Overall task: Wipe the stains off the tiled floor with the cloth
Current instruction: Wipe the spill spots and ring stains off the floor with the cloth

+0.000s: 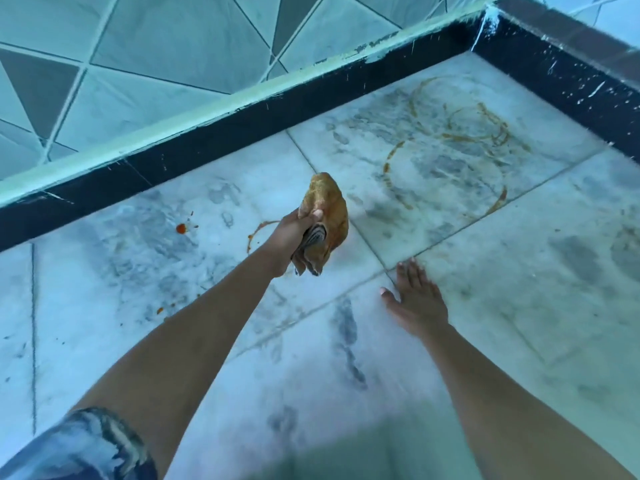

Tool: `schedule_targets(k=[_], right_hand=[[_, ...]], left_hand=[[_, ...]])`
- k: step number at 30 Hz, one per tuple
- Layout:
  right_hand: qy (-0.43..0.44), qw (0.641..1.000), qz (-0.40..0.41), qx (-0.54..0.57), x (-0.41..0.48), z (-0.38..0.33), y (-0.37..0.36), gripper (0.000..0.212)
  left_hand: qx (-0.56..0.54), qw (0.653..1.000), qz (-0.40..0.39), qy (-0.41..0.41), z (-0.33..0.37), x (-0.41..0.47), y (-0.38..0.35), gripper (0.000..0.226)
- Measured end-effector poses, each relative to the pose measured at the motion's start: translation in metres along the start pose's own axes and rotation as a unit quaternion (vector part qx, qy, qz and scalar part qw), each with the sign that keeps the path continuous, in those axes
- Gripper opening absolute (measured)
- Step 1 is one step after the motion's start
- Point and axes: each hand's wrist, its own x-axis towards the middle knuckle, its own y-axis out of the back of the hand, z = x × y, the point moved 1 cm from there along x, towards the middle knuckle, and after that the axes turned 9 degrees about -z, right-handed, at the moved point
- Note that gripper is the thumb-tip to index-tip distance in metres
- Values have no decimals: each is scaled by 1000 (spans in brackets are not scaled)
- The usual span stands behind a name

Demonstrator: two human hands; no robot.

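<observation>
The left hand (298,235) grips the bunched cloth (329,206), fingers (307,216) curled round it, just right of an orange arc stain (257,232). The right hand (417,301) lies flat, fingers straight, on the floor (467,358).

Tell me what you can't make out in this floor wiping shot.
Head view:
- Curved orange stain: its right part is hidden behind the left hand and cloth.
- Whether the cloth touches the floor: not clear from this angle.
- Pale green patch at the bottom edge: blurred, cut off.
- Patterned sleeve: cut off by the corner.
</observation>
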Motion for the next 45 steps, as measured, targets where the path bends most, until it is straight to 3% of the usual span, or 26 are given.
schedule_targets(k=[6,11,15,19,22,24,27,33,36,38,41,43,45], right_hand=[[-84,996,18,-14,-11,-38,5,64],[-101,991,86,13,-21,-94,-4,62],[-89,990,93,57,-24,-131,-18,64],[-69,988,118,77,-26,-146,-40,64],[-72,984,143,78,-30,-147,-61,63],[-73,979,173,77,-33,-142,-68,63],[-81,975,197,56,-34,-131,-66,63],[-114,971,202,58,-14,-119,-61,62],[-129,964,219,85,-3,-120,-79,62],[-131,951,265,95,1,-121,-90,69],[-130,937,309,98,5,-120,-98,68],[-133,934,318,96,5,-120,-97,67],[-135,934,315,98,4,-120,-96,67]], left_hand=[[72,995,-72,5,25,24,68,31],[75,986,-149,12,24,29,86,27],[83,981,-173,8,16,15,96,18],[109,981,-159,2,-4,0,102,12],[169,978,-99,-77,-20,-2,100,18],[283,945,-68,-145,-31,-2,97,32],[502,845,-33,-179,-53,-5,88,48],[657,703,-141,-233,-108,3,56,63],[695,666,-138,-233,-109,22,58,63],[696,683,-106,-195,-98,40,69,60],[657,746,-37,-104,-94,44,77,55],[659,747,-12,-88,-105,24,65,54],[676,725,-39,-125,-116,1,45,55]])
